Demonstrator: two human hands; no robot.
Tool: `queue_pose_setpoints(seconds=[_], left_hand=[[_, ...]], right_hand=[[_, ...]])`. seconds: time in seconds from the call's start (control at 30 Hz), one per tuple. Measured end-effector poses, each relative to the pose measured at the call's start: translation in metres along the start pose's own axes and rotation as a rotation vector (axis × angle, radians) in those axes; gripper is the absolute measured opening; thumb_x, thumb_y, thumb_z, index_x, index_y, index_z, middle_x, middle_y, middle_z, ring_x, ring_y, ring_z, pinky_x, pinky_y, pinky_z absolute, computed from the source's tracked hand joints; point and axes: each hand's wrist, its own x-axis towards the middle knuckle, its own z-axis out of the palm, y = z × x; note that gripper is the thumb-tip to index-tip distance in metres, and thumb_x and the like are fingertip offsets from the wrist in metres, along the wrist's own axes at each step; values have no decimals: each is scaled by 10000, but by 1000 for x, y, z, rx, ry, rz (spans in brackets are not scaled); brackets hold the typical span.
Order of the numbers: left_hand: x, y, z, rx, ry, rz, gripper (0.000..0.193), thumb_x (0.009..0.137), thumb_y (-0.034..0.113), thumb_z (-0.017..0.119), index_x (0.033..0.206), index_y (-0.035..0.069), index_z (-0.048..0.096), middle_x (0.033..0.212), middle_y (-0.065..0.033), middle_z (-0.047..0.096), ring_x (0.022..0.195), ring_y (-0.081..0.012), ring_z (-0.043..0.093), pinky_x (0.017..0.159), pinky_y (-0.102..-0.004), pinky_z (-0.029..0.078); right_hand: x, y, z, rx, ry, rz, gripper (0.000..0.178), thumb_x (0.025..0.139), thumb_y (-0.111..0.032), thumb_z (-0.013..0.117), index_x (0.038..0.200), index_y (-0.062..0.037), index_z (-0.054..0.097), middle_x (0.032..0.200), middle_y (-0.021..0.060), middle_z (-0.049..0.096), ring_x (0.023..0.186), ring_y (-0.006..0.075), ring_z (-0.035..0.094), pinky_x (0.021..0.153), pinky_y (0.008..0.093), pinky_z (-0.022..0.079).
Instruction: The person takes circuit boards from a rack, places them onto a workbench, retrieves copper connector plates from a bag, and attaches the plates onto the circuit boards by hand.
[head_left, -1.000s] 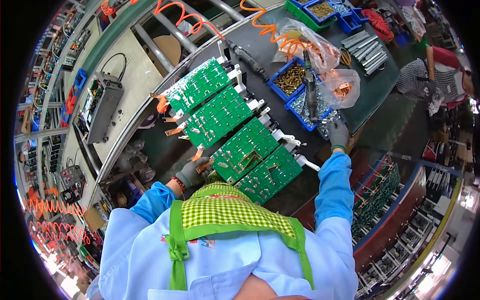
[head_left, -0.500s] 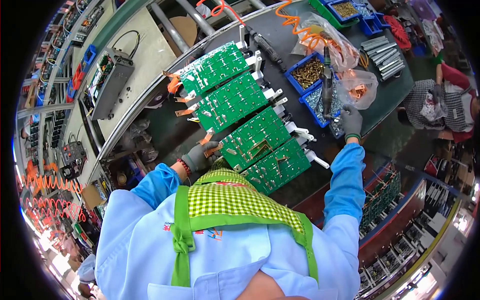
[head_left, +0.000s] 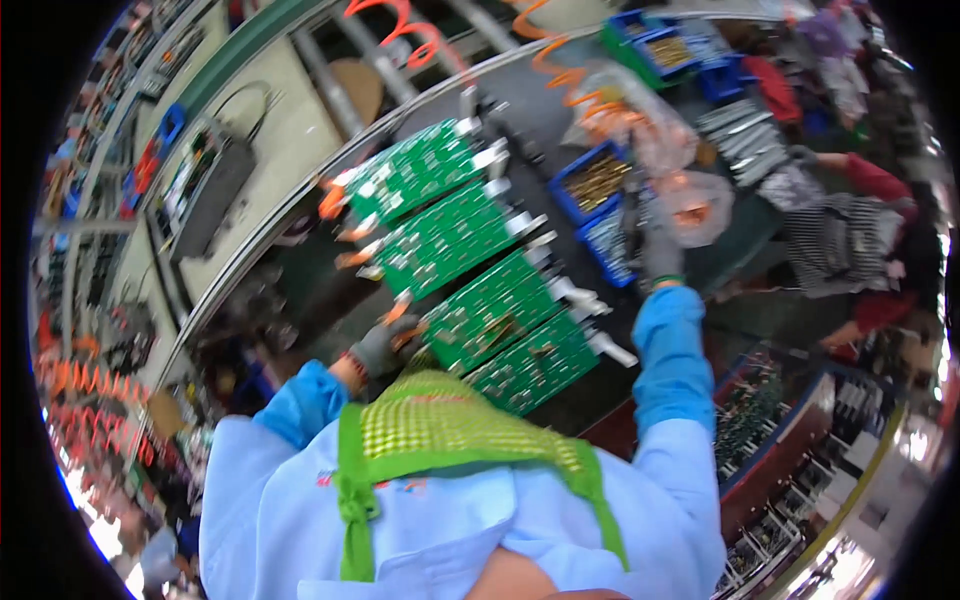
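Four green circuit boards [head_left: 460,240] lie side by side in a slanting row before me, with white parts along their right ends and copper tabs on their left. My left hand [head_left: 378,350], in a grey glove, is closed on a small copper strip [head_left: 407,337] at the left edge of the third board. My right hand [head_left: 661,245], gloved too, is at a dark power screwdriver [head_left: 632,215] that lies across the blue parts bins. Motion smears its fingers, so whether they grip the tool is unclear.
One blue bin [head_left: 597,183] holds brass-coloured screws, its neighbour [head_left: 607,245] silvery ones. Plastic bags of copper parts [head_left: 692,212] and metal bars [head_left: 745,138] lie beyond. Orange coiled hose [head_left: 560,75] hangs above. A co-worker [head_left: 845,235] is at the right.
My right hand has moved up and left from the silvery screws to the screwdriver. The whole view has shifted and blurred. My left hand stays by the third board with the copper strip.
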Motion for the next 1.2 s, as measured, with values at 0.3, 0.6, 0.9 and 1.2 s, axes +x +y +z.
queue_pose_setpoints(seconds=[0.3,0.6,0.9,1.2], left_hand=[[-3,-44,-9,-672,34,-392,220,868,143,588,1080,107,546,1013,-41,611,861,-173,566,660,-283,470],[4,34,6,-820,113,-505,134,892,210,564,926,80,578,754,-36,569,648,-150,529,563,-250,428],[5,25,4,-987,90,-530,122,875,154,588,926,51,548,760,-55,536,652,-160,522,603,-283,477],[-2,5,-8,-688,-43,-411,203,872,130,592,1056,48,566,862,-47,580,786,-173,574,686,-308,484]], right_hand=[[-6,-27,-16,30,-84,155,241,819,-179,537,1028,-158,654,1023,184,581,895,377,600,781,485,489],[0,-19,10,37,-64,216,278,844,-101,484,1089,-87,615,1072,214,586,1002,374,575,872,458,452],[6,-12,-12,196,142,185,214,770,-141,608,950,-27,619,948,178,615,918,361,579,820,438,468],[-100,-140,-125,479,511,101,128,743,-114,648,844,-38,624,794,131,586,761,283,595,703,369,480]])
